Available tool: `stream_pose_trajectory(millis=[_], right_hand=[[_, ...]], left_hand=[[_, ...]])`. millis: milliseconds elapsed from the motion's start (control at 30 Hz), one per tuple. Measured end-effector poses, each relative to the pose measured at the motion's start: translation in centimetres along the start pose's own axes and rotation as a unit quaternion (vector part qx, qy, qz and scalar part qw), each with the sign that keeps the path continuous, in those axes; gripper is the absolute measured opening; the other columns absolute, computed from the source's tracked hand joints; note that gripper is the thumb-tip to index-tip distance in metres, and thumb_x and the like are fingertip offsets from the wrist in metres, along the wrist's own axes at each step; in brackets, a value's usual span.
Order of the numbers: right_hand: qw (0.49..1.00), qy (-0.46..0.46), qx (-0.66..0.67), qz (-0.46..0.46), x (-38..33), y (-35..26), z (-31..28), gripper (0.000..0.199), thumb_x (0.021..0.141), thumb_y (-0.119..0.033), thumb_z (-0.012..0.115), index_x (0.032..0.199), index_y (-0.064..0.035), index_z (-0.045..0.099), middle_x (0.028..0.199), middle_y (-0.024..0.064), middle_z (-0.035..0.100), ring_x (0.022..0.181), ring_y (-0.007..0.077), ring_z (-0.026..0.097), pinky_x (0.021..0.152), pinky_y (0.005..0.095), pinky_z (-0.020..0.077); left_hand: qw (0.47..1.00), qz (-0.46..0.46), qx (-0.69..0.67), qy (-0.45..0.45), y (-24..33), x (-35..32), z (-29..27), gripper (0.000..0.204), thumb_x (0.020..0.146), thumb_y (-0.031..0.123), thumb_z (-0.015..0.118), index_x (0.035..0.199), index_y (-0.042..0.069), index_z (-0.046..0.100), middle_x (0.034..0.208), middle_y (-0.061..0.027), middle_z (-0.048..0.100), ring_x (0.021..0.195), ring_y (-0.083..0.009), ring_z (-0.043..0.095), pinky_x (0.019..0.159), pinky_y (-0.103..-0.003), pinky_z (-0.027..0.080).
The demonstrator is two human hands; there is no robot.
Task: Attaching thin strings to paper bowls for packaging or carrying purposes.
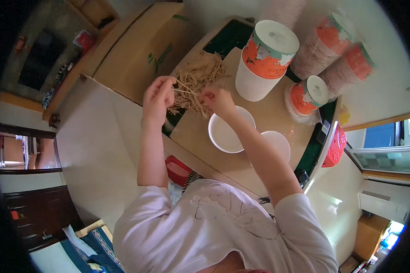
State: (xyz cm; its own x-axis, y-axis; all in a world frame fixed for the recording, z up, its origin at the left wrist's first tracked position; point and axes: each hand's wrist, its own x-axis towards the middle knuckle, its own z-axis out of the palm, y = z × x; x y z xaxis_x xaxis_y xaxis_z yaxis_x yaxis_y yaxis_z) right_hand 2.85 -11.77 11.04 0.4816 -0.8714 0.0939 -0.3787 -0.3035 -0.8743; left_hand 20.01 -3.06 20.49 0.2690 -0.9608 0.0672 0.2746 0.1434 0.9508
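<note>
A light tan loop of string (184,88) is stretched between my hands. My left hand (158,96) pinches one end of it with the fingers curled in. At the other end my right hand (217,101) is closed, its fingertips blurred and partly hidden. Behind and beneath both hands lies a tangled heap of brown string (200,70) on the table. Just below my right hand is a round white paper tub (228,139), its mouth facing up. A second white tub (278,144) sits to its right, partly covered by my right forearm.
A tall stack of orange-and-white paper tubs (265,63) stands beyond my right hand, with more stacks (321,48) behind it and a shorter stack (309,95) at the right. A big cardboard box (136,54) adjoins the table's left side. Red stools (335,146) show past the right edge.
</note>
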Motion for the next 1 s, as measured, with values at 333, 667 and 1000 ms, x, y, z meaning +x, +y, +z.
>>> stream_pose_trajectory(millis=[333, 667, 1000], right_hand=[[0.965, 0.229, 0.111, 0.071, -4.2, 7.3, -13.5, 0.009, 0.081, -0.008, 0.058, 0.086, -0.0013, 0.061, 0.074, 0.008, 0.063, 0.069, 0.0138, 0.061, 0.063, 0.0254, 0.0476], [0.97, 0.193, 0.103, 0.102, -24.7, -1.2, -17.7, 0.005, 0.082, 0.003, 0.055, 0.084, -0.0006, 0.057, 0.073, 0.0023, 0.057, 0.066, 0.0057, 0.052, 0.057, 0.0193, 0.0406], [0.971, 0.162, 0.09, 0.153, -29.8, -6.0, -12.3, 0.008, 0.079, 0.0, 0.062, 0.087, -0.0003, 0.061, 0.083, 0.0095, 0.061, 0.069, 0.0179, 0.061, 0.059, 0.0258, 0.0482]], left_hand=[[0.98, 0.036, 0.077, 0.182, -2.1, 0.8, -3.4, 0.015, 0.092, 0.022, 0.054, 0.092, 0.008, 0.057, 0.057, 0.0049, 0.038, 0.046, -0.004, 0.03, 0.042, -0.023, 0.023], [0.787, 0.033, 0.615, -0.039, -10.4, -2.8, 2.9, 0.031, 0.084, 0.015, 0.06, 0.113, 0.003, 0.058, 0.125, -0.0152, 0.051, 0.107, -0.0295, 0.054, 0.092, -0.036, 0.043], [0.839, -0.334, 0.09, -0.421, -8.0, -16.5, 16.9, 0.031, 0.083, 0.01, 0.064, 0.112, 0.001, 0.059, 0.083, -0.0031, 0.061, 0.07, -0.0115, 0.053, 0.071, -0.027, 0.048]])
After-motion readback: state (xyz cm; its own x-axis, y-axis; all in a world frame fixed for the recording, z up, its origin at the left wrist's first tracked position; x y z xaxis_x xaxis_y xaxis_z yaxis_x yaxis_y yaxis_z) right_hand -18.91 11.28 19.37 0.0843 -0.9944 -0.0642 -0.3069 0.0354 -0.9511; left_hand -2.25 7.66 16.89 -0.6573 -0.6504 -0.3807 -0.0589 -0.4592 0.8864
